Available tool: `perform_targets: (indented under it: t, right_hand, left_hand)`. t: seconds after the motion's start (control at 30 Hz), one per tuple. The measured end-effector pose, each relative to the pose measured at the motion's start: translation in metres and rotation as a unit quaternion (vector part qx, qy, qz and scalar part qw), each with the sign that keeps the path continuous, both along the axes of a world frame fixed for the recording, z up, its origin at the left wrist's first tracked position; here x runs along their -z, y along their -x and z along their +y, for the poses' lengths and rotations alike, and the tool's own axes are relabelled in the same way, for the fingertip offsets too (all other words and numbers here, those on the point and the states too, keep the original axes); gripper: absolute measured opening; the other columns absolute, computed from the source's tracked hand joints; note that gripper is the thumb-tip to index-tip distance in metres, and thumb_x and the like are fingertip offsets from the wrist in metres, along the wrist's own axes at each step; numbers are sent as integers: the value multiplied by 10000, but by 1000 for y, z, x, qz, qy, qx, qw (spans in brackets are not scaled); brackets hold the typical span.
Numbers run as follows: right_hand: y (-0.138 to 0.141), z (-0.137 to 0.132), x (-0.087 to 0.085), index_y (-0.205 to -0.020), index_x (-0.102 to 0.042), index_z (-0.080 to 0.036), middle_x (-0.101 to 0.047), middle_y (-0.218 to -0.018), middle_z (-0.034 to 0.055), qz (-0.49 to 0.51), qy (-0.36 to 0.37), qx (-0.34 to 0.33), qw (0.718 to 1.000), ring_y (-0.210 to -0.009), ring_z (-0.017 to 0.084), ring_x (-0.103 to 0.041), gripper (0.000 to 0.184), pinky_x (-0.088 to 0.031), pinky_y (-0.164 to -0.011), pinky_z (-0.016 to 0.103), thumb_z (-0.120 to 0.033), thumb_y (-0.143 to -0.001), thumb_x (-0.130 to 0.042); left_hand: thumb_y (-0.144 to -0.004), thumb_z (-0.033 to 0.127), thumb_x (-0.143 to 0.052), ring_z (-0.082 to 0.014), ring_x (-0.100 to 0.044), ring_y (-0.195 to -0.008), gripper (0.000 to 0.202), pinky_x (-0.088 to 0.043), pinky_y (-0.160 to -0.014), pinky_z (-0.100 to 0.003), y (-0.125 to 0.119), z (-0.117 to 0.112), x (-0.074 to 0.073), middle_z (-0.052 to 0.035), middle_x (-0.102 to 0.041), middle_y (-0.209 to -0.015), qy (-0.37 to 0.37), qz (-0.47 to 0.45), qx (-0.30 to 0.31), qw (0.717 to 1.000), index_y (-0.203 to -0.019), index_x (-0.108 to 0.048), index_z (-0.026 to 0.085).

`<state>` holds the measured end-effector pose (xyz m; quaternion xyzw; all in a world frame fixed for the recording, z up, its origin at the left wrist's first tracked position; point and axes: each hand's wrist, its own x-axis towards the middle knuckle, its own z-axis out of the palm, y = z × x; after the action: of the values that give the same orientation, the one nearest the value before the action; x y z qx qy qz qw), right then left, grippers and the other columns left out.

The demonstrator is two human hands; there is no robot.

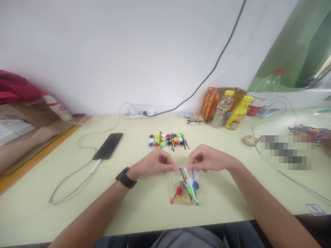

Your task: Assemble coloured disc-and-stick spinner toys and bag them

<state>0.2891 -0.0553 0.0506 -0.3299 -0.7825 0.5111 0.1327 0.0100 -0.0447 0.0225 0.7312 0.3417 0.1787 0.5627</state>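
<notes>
A clear plastic bag (186, 193) hangs between my two hands near the front of the table. Inside it are several thin plastic sticks and round discs in red, green, white, blue, yellow and black. My left hand (158, 162), below a black wristwatch, pinches the bag's top left edge. The top right edge is pinched by the fingertips of my right hand (207, 159). Just beyond my hands, coloured discs (169, 139) lie in rows with bundles of similar sticks (172, 142) between and beside them.
On the left lie a phone (108, 146) and its looping white cable. A power strip (139, 112), glasses (198, 122), bottles (236, 113) and a snack bag (209, 103) line the wall. A mouse (250, 140) sits right. Another person's hand (45, 133) rests far left.
</notes>
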Motion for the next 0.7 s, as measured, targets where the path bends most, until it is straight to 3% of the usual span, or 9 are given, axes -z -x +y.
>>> perform_targets:
  t: [0.2, 0.37, 0.47, 0.53, 0.63, 0.7]
  right_hand:
    - [-16, -7, 11, -842, -804, -145, -724, -790, 71, -21, -69, 22, 997, -672, 150, -599, 381, -463, -606, 252, -517, -880, -734]
    - [-63, -16, 28, -823, -801, -175, -742, -785, 77, -79, -103, 142, 981, -684, 192, -625, 413, -481, -618, 295, -555, -913, -667]
    - [-97, -23, 31, -805, -795, -209, -747, -791, 80, -113, -159, 219, 956, -688, 215, -640, 416, -483, -625, 324, -577, -921, -639]
    - [-119, -26, 29, -796, -787, -229, -749, -814, 80, -143, -229, 292, 918, -695, 222, -649, 407, -477, -630, 336, -571, -933, -614]
    - [-143, -26, 24, -791, -761, -238, -736, -825, 70, -195, -363, 396, 821, -684, 214, -636, 385, -451, -631, 340, -530, -958, -575]
    - [-152, -21, 26, -844, -755, -233, -725, -845, 65, -221, -445, 429, 754, -689, 204, -625, 361, -428, -637, 334, -494, -981, -546]
  left_hand:
    - [-821, 502, -808, -69, -376, -526, 455, -278, -494, -213, -7, -5, 11, 28, -498, -582, 31, -6, 41, 999, -663, -595, 133]
    - [-901, 542, -713, -118, -531, -660, 413, -405, -610, -234, -13, -5, 17, -22, -612, -739, 10, -20, 18, 1000, -841, -670, 136]
    - [-887, 532, -735, -119, -521, -662, 398, -393, -604, -236, -15, -6, 18, -17, -605, -740, 3, -8, 28, 1000, -844, -676, 141]
    - [-883, 524, -742, -116, -503, -658, 389, -378, -593, -233, -16, -7, 18, -10, -592, -732, -6, -5, 30, 1000, -841, -677, 143]
    - [-894, 507, -737, -112, -493, -666, 369, -373, -597, -229, -16, -8, 17, -7, -588, -744, -11, -6, 31, 999, -856, -682, 144]
    - [-902, 501, -730, -111, -493, -670, 363, -372, -601, -229, -17, -8, 17, -9, -591, -751, -10, -7, 34, 999, -867, -685, 143]
